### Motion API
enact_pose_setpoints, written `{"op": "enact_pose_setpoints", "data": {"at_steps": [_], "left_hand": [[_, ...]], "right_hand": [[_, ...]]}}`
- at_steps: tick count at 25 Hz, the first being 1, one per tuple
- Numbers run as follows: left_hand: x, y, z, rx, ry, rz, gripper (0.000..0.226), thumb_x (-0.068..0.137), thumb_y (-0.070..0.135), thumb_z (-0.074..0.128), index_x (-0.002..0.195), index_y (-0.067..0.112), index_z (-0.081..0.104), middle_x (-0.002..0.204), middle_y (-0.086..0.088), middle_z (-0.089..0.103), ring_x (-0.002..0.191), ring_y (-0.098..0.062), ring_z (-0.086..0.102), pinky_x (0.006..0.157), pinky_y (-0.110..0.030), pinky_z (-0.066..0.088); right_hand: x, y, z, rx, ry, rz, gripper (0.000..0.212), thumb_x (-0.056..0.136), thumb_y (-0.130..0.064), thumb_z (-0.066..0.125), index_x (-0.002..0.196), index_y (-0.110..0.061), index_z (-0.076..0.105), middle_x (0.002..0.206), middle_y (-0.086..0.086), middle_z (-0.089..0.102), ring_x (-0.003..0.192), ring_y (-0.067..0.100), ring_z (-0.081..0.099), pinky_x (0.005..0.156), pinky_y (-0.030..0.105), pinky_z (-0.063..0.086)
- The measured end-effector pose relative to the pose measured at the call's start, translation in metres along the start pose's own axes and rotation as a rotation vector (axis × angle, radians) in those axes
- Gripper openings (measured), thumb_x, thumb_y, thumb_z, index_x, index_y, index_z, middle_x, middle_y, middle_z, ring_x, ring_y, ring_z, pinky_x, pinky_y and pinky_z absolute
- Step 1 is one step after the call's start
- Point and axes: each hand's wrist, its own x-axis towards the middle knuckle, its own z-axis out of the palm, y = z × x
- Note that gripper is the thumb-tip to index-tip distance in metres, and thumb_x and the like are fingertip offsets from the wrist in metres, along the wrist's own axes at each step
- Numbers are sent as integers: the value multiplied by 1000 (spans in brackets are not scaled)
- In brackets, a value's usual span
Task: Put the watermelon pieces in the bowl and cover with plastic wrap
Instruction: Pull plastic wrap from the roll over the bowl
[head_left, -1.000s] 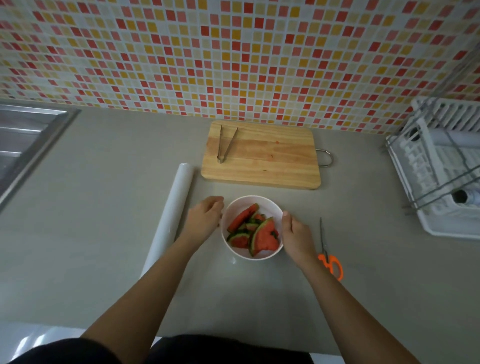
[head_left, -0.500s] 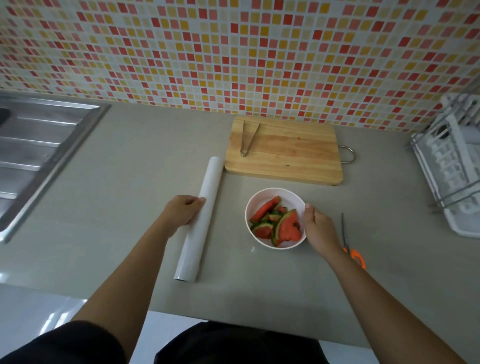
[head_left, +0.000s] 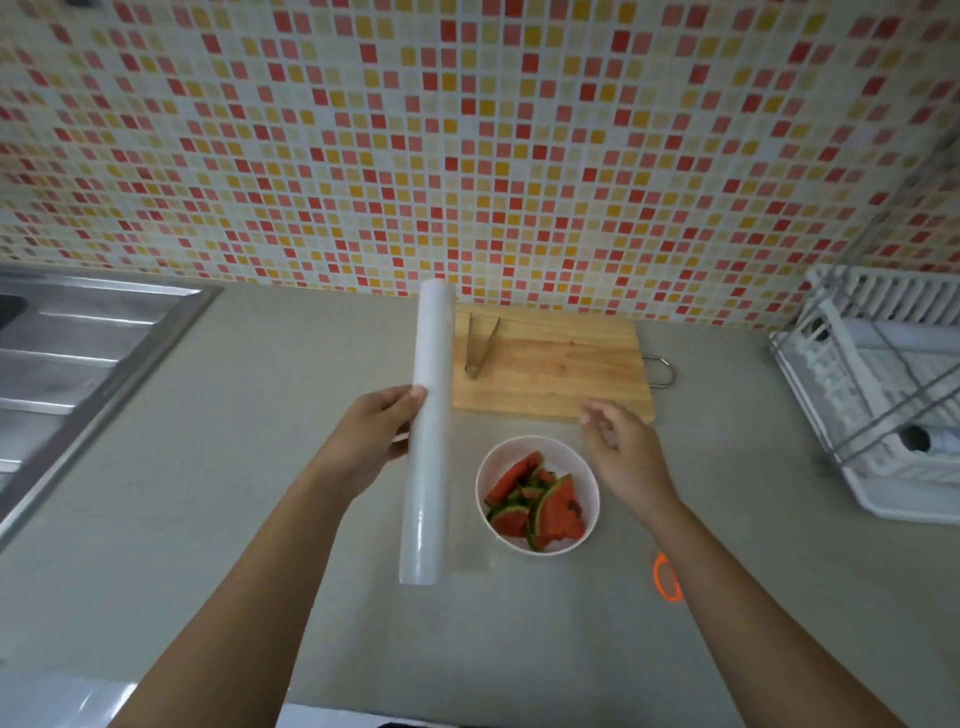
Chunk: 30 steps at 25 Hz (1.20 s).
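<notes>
The watermelon pieces (head_left: 535, 506) are lying in the white bowl (head_left: 537, 446), which is sitting on the grey surface (head_left: 208, 493) just in front of the board (head_left: 561, 369). The left hand (head_left: 374, 441) is holding the wrap roll (head_left: 428, 467) above the surface, left of the bowl, its fingers (head_left: 402, 397) curling round the roll's middle. The right hand (head_left: 623, 452) is hovering over the bowl's far rim, its fingers loosely apart and holding nothing.

Single head view, looking down-forward over counter (head_left: 208, 467), close; edges seemingly warped.
</notes>
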Motion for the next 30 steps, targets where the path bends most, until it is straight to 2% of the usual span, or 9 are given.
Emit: {"op": "enact_pose_setpoints", "data": {"at_steps": [2, 5, 6, 9, 12, 17, 22, 27, 30], "left_hand": [[2, 35, 32, -8, -87, 99, 28, 93, 35, 54, 109, 16, 68, 96, -2, 74, 88, -15, 70, 68, -30, 56], [-1, 70, 75, -46, -184, 221, 26, 96, 29, 52, 112, 15, 66, 99, -5, 69, 89, -17, 67, 70, -31, 56], [-3, 73, 86, -72, -198, 250, 26, 96, 27, 52, 114, 14, 65, 100, -4, 68, 90, -17, 67, 70, -30, 55], [-12, 70, 105, -100, -196, 296, 25, 94, 23, 54, 117, 15, 62, 103, -2, 68, 95, -18, 66, 73, -32, 56], [-21, 66, 117, -77, -154, 312, 27, 93, 22, 55, 119, 17, 61, 109, -3, 68, 100, -22, 65, 82, -39, 56], [-31, 71, 128, 83, -106, 437, 31, 93, 26, 57, 123, 19, 59, 112, -1, 66, 101, -21, 64, 84, -37, 55], [-38, 71, 127, 154, -86, 499, 44, 85, 39, 56, 126, 23, 57, 116, 4, 66, 103, -16, 63, 86, -35, 52], [-42, 63, 126, 188, -73, 512, 30, 93, 27, 57, 123, 31, 57, 115, 10, 65, 103, -7, 61, 86, -30, 51], [-46, 63, 129, 179, -51, 535, 27, 93, 32, 56, 118, 39, 55, 111, 13, 66, 99, -3, 61, 84, -26, 52]], "right_hand": [[12, -36, -8, 175, -17, -23, 20, 93, -26, 51, 107, -34, 63, 111, -9, 65, 100, 6, 61, 84, 11, 44], [28, -80, -22, 399, 31, -41, 18, 92, -30, 52, 97, -44, 61, 111, -9, 66, 105, 12, 62, 95, 32, 48], [31, -91, -29, 455, 67, -58, 17, 91, -30, 53, 95, -44, 62, 111, -9, 67, 106, 13, 62, 94, 34, 48], [35, -113, -50, 604, 116, -81, 18, 90, -31, 57, 90, -45, 66, 103, -16, 69, 99, 6, 65, 78, 22, 53], [37, -123, -62, 688, 135, -61, 13, 88, -29, 60, 94, -39, 65, 111, -10, 66, 99, 5, 64, 71, 17, 53], [42, -144, -73, 737, 197, -125, 18, 82, -28, 69, 98, -33, 65, 101, -16, 68, 94, 1, 66, 70, 21, 55], [46, -152, -73, 777, 271, -124, 22, 79, -34, 71, 100, -31, 67, 107, -3, 70, 95, 10, 68, 69, 26, 57], [49, -160, -76, 753, 374, -117, 11, 80, -30, 71, 91, -31, 71, 100, -1, 72, 89, 15, 69, 69, 32, 59], [49, -166, -73, 730, 421, -131, 4, 82, -25, 68, 85, -27, 71, 92, -3, 72, 85, 16, 70, 66, 31, 59]]}}
